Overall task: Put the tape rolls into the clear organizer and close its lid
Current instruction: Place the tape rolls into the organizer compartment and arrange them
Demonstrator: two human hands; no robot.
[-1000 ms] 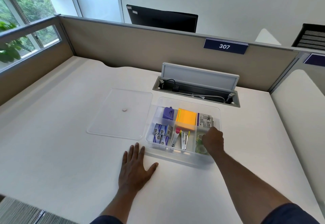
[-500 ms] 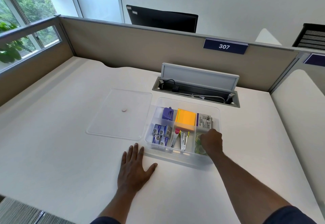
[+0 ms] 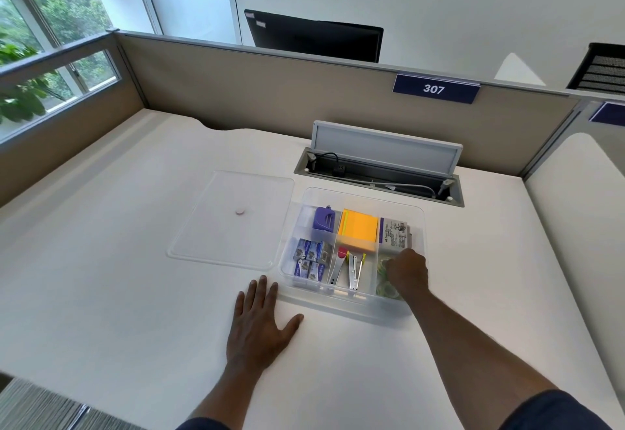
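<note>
The clear organizer point(image 3: 363, 194) sits open on the white desk, divided into compartments. Clear greenish tape rolls point(image 3: 386, 289) lie in its near right compartment. My right hand point(image 3: 406, 269) reaches down into that compartment with its fingers curled at a roll; the grip itself is hidden under the knuckles. The clear lid point(image 3: 233, 220), with a small round knob, lies flat on the desk just left of the organizer. My left hand point(image 3: 258, 325) rests flat on the desk in front of the organizer's near left corner, fingers spread.
Other compartments hold a purple sharpener point(image 3: 324, 218), orange sticky notes point(image 3: 359, 228), a printed packet point(image 3: 394, 232), blue staple boxes point(image 3: 311, 259) and staplers point(image 3: 348, 269). An open cable tray point(image 3: 378, 177) lies behind the organizer. Beige partitions border the desk.
My right hand has shifted slightly lower into the tape compartment. The left hand, lid and organizer have stayed put.
</note>
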